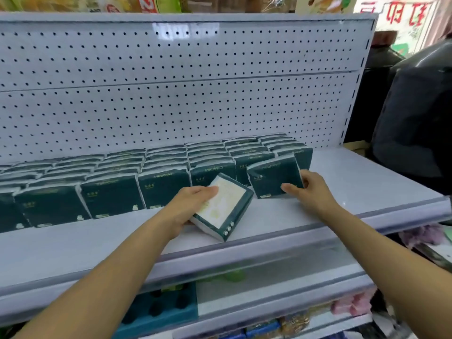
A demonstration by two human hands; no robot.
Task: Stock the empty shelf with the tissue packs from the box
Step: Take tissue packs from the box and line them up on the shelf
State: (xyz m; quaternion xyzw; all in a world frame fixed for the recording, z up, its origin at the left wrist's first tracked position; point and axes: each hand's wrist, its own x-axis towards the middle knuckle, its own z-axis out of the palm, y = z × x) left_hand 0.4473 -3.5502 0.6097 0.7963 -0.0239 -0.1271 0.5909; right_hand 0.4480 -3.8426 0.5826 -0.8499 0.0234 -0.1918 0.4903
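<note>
Several rows of dark green tissue packs (110,189) stand upright along the white shelf (367,182), filling it from the left edge to right of the middle. My left hand (188,204) grips a tissue pack (225,209) lying flat and tilted near the shelf's front, its pale printed face up. My right hand (310,189) holds an upright dark green pack (271,177) by its lower right edge, at the front of the rightmost row. The box is out of view.
A white pegboard (171,94) backs the shelf. The shelf's right end is bare. Lower shelves (244,297) hold a teal item and other goods. A dark bulky shape (415,118), perhaps a person, stands at the right.
</note>
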